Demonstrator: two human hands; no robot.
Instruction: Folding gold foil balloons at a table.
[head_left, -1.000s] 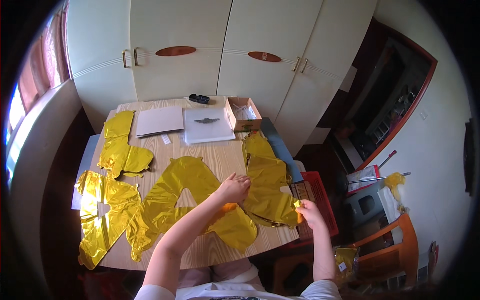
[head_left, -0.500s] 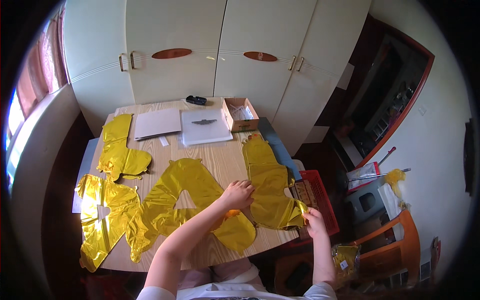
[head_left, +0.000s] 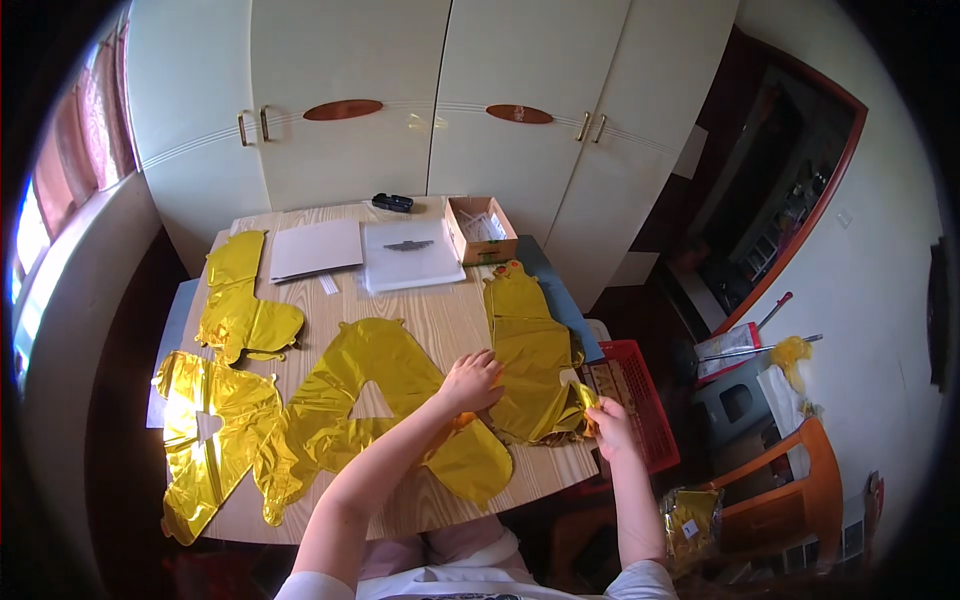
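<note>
A flat gold foil balloon (head_left: pixel 530 350), not inflated, lies along the right side of the wooden table. Pinched between the fingers of my right hand (head_left: pixel 613 428) is its lower right corner, folded and crumpled up off the tabletop. My left hand (head_left: pixel 471 383) rests with its fingers laid out at the balloon's left edge. Beside that hand spreads an A-shaped gold foil balloon (head_left: pixel 375 345), with a bit of orange showing near its lower right leg. Farther left are a creased foil balloon (head_left: pixel 235 410) with a small opening and an L-shaped one (head_left: pixel 235 310) behind it.
Along the table's (head_left: pixel 400 510) back are a grey sheet (head_left: pixel 317 248), a clear plastic folder (head_left: pixel 410 270), a small open box (head_left: pixel 483 230) and a black object (head_left: pixel 393 202). A red plastic basket (head_left: pixel 648 410) and an orange wooden chair (head_left: pixel 810 480) stand at right.
My right hand has moved left, drawing the balloon's lower right corner inward, so its lower edge is more bunched. My left hand has shifted slightly left and away from me.
</note>
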